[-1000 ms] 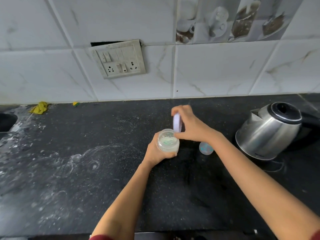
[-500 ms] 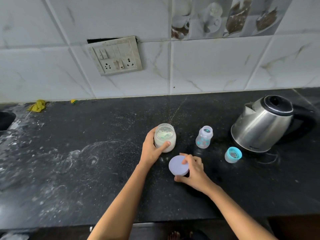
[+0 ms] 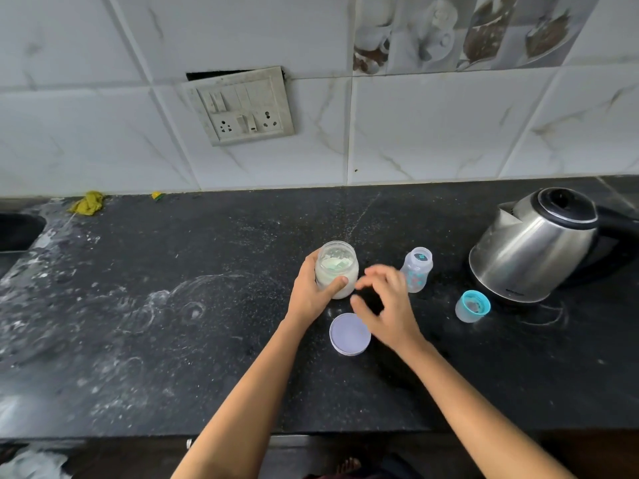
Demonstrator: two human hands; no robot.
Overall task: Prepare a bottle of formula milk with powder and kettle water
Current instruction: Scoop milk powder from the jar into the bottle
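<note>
An open clear jar of whitish formula powder [image 3: 337,267] stands on the black counter [image 3: 207,340], and my left hand [image 3: 311,292] grips it from the left with the thumb across its front. Its pale lilac lid [image 3: 349,334] lies flat on the counter just in front. My right hand [image 3: 383,305] hovers empty above the counter between lid and jar, fingers loosely spread and blurred. A small clear baby bottle [image 3: 416,269] stands uncapped to the right of the jar. The bottle's teal-ringed cap [image 3: 472,305] sits near the steel kettle [image 3: 532,243].
A tiled wall with a loose switch and socket panel [image 3: 242,105] backs the counter. A yellow cloth [image 3: 86,203] lies at the back left, beside a dark sink edge [image 3: 17,229]. White dusty smears cover the counter's left half.
My right hand carried the lid from above the jar down onto the counter, released it, and has now lifted off towards the jar. My left hand stayed on the jar.
</note>
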